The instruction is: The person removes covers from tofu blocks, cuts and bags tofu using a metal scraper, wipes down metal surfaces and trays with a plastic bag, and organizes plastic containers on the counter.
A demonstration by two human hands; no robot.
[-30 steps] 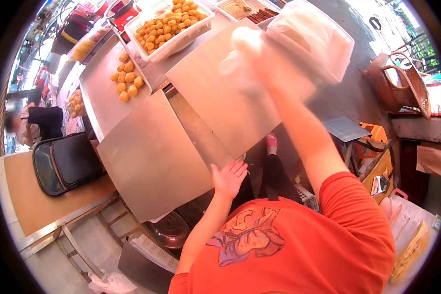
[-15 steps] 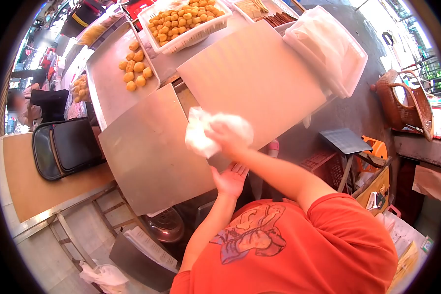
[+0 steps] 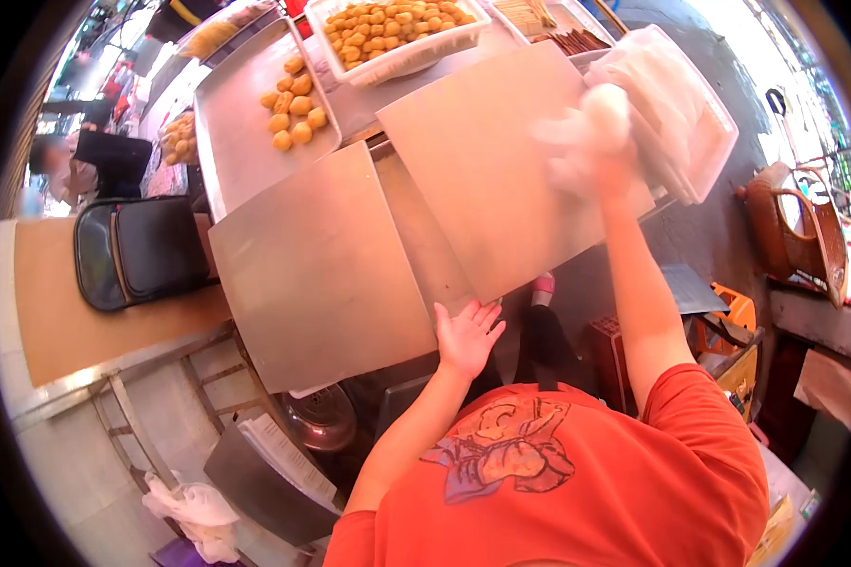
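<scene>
My right hand [image 3: 616, 170], blurred by motion, is closed on a crumpled white cloth [image 3: 586, 137] over the right-hand metal sheet [image 3: 492, 142]. Whether the whole cloth touches the sheet is hard to make out. The cloth is close to the white plastic tub [image 3: 704, 142] at the sheet's far right corner. My left hand [image 3: 468, 337] is open, palm up with fingers spread, holding nothing. It is at the near table edge, beside the corner of the left-hand metal sheet [image 3: 317, 274]. Between the two sheets shows a strip of brownish surface [image 3: 416, 222].
Round golden balls [image 3: 298, 104] lie on a metal tray [image 3: 227, 123], and more fill a white basket [image 3: 397, 42]. Skewers [image 3: 577, 42] sit in a tray at the back. A black chair [image 3: 147, 250] stands left, a woven basket [image 3: 799, 222] right. A person [image 3: 71, 170] is at far left.
My right hand has swept the cloth rightward and away from me, from the left edge to the far side of the right sheet. My left hand has spread its fingers and shifted slightly right.
</scene>
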